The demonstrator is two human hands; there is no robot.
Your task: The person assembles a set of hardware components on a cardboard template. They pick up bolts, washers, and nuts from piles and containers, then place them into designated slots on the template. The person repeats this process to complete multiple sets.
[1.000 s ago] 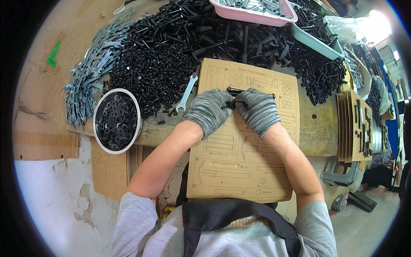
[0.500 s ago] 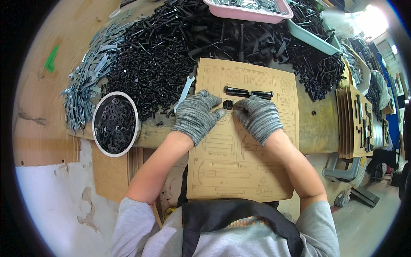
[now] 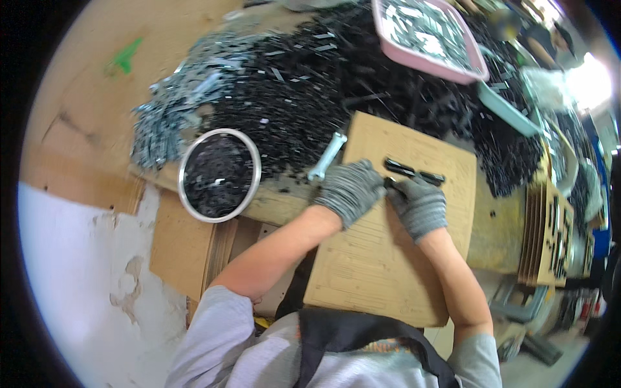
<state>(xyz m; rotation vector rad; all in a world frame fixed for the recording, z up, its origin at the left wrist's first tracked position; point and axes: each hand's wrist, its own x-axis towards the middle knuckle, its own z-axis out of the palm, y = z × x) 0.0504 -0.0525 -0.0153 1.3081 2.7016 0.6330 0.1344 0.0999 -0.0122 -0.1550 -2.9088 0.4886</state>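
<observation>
My gloved left hand (image 3: 352, 189) and gloved right hand (image 3: 420, 205) meet over a brown cardboard sheet (image 3: 375, 271) printed with outlines of hardware. Their fingers are closed in together on a small bunch of short black bolts (image 3: 389, 183), mostly hidden by the fingertips. Just beyond the right hand, long black bolts (image 3: 400, 167) lie end to end in a row across the sheet. A silver open-end wrench (image 3: 328, 157) rests beside the sheet's left edge, close to my left hand. Motion blurs the picture somewhat.
At left stands a round bowl (image 3: 184, 194) of black washers. Behind spread heaps of black bolts (image 3: 291, 97) and silver wrenches (image 3: 162, 123). A pink tray (image 3: 427, 63) of metal parts and a pale green tray (image 3: 508, 113) are farther back. Filled cardboard sheets (image 3: 540, 239) stand at right.
The view has swung, so the sheet and heaps appear farther right and lower, and tilted. My hands have drawn closer together around the short black bolts, which now show less.
</observation>
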